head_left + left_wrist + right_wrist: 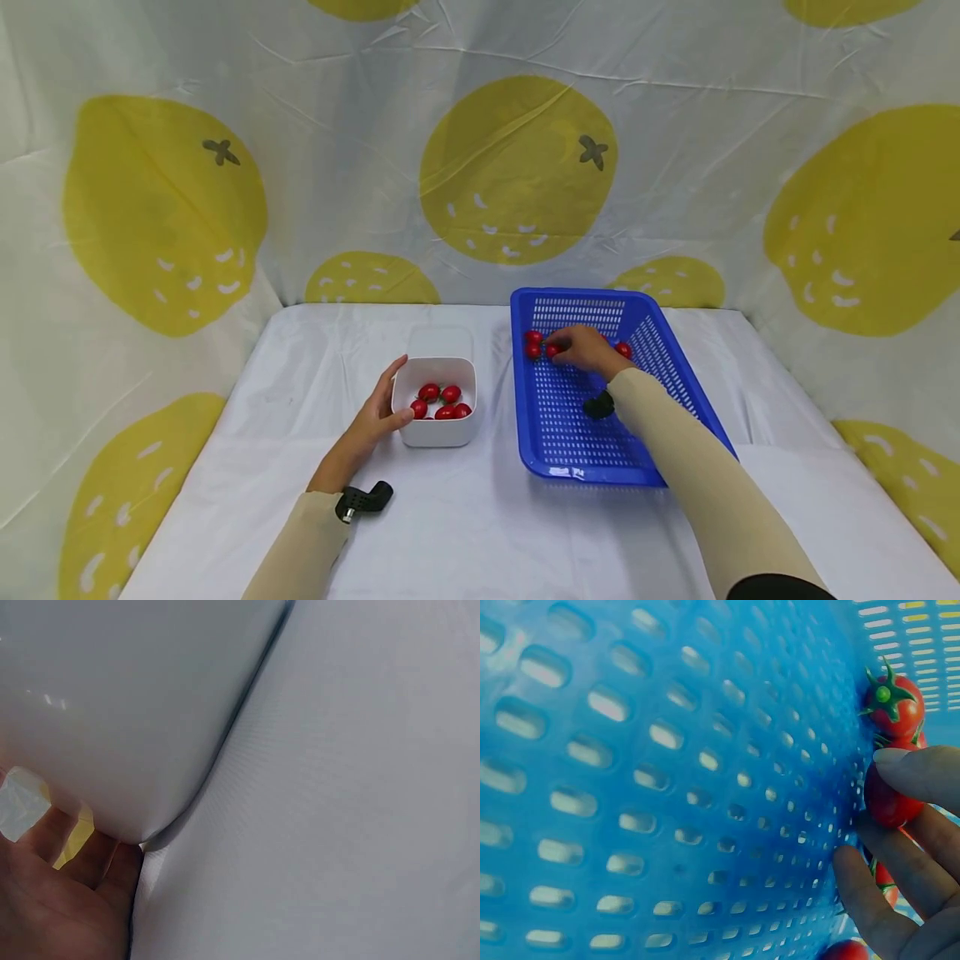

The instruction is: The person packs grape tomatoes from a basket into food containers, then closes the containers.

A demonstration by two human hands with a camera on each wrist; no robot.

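My right hand (588, 350) is inside the blue basket (678, 367), at its far end, and my fingers (922, 776) are closing on one cherry tomato (889, 802). In the right wrist view my thumb lies on top of this tomato and two other fingers come from below, so I judge that it is pinched but not lifted yet. More tomatoes lie just beside it: one with a green stem (894, 705) above, and others partly hidden under my fingers. In the head view I also see one tomato (623, 350) apart, on the other side of my hand.

My left hand (375, 421) rests against the left wall of the white container (435, 433), with the fingers fairly straight along the wall and the thumb at the rim; it steadies the container and does not grip it hard. The left wrist view shows only the white wall and my palm touching it. Inside the container there are already several tomatoes (438, 402).

So I think the step in hand is picking one tomato from the basket. The next move needs a soft grip, so that the tomato is not crushed, a lift over the basket rim, and a short carry left to the white container
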